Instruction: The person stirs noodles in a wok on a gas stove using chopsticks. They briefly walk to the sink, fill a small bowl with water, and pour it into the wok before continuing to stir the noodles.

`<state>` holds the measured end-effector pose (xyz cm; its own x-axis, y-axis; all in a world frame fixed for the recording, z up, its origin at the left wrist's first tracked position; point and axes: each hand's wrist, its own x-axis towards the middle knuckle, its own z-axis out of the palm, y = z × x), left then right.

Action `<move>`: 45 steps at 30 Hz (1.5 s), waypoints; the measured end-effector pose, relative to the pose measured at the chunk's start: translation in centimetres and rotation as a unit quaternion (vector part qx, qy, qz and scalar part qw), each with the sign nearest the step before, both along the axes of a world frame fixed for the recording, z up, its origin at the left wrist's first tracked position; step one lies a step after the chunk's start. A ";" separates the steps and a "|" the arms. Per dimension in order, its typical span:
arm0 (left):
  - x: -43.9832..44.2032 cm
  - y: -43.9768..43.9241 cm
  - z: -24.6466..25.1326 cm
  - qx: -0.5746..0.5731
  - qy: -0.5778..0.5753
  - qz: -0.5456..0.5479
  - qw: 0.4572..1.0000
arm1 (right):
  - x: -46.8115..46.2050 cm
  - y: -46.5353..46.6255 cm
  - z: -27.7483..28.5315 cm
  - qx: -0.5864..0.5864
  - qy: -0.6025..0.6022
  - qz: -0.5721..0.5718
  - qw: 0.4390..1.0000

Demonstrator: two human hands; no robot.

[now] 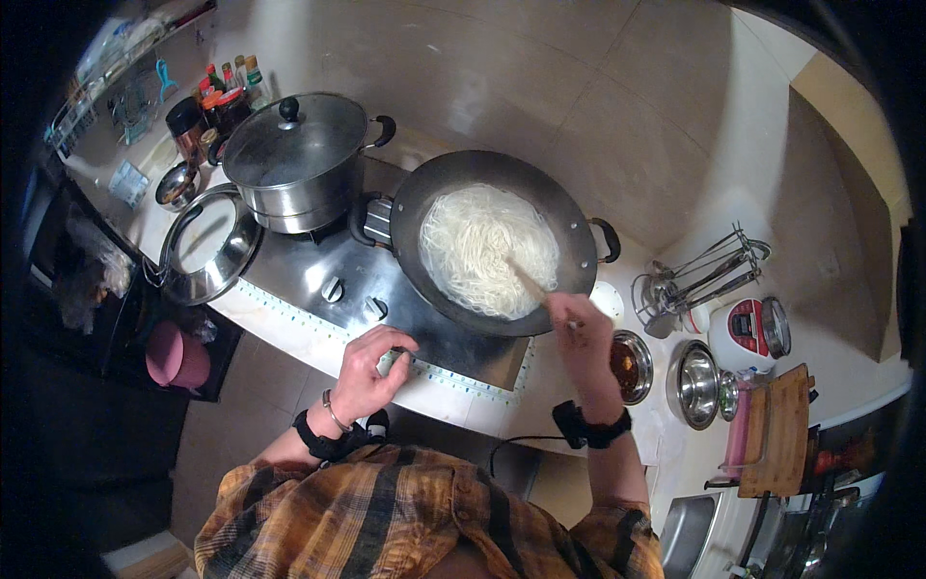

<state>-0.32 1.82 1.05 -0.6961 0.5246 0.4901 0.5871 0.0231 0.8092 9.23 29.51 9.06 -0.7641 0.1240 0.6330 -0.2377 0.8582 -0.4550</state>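
Observation:
White noodles fill the bottom of a dark two-handled wok on the stove. My right hand is closed around a wooden utensil, perhaps chopsticks, whose far end reaches into the noodles. Over the front edge of the steel gas stove hovers my left hand, holding nothing, its fingers curled and apart, close to a stove knob. Part of the wok's near rim is hidden behind my right hand.
A lidded steel pot stands left of the wok, near a loose lid and sauce bottles. On the right are a bowl of dark sauce, an empty steel bowl, a utensil rack, a white-and-red appliance and wooden cutting boards.

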 end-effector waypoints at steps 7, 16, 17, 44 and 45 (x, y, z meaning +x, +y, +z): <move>0.0 0.2 -0.2 -0.003 0.000 -0.026 1.000 | 1.3 0.9 -1.1 -0.167 -0.086 -0.019 0.982; 0.2 0.6 -0.1 -0.024 -0.019 -0.063 0.998 | 3.2 -0.4 0.3 -0.208 -0.086 -0.015 0.974; 0.2 0.6 0.0 -0.026 -0.021 -0.066 0.997 | 3.2 -0.2 0.6 -0.173 -0.057 -0.058 0.981; 0.6 0.7 -0.2 -0.042 0.005 -0.120 0.992 | 2.5 0.7 -0.5 -0.062 -0.048 -0.102 0.992; 0.6 0.8 -0.2 -0.040 0.003 -0.123 0.992 | 2.6 0.7 -0.3 -0.070 -0.038 -0.075 0.994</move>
<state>0.28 2.57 0.87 -0.5398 0.7150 0.4442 0.5881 -0.0572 0.8067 11.84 30.21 8.74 -0.7752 0.3228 0.5430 -0.0721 0.8088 -0.5836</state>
